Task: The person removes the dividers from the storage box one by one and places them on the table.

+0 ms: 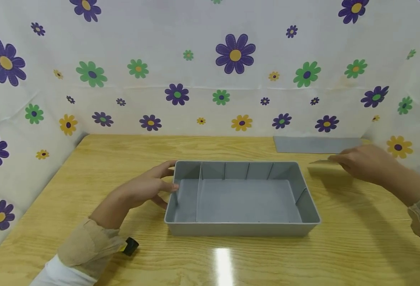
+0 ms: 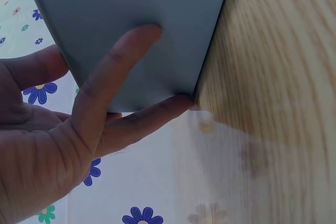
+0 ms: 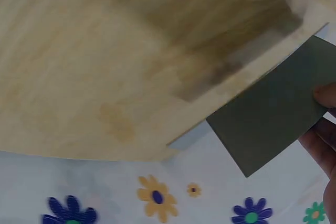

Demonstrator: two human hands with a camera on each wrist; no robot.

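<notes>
A shallow grey rectangular tray (image 1: 243, 229) sits on the wooden table in the head view. One thin divider (image 1: 198, 194) stands across it near the left end, and vertical ribs line its back wall. My left hand (image 1: 142, 190) grips the tray's left end, one digit over the rim and other fingers against the outer wall, as the left wrist view shows too. Off to the tray's right, my right hand (image 1: 368, 163) pinches a thin grey rectangular plate (image 3: 265, 111) above the table. From the head that plate appears nearly edge-on; its held end is hidden by the fingers.
A flat grey strip (image 1: 310, 145) lies along the table's back right edge, partly behind the right hand. White flower-printed cloth (image 1: 202, 39) hangs behind and at both sides. The wooden table (image 1: 131, 149) surrounds the tray.
</notes>
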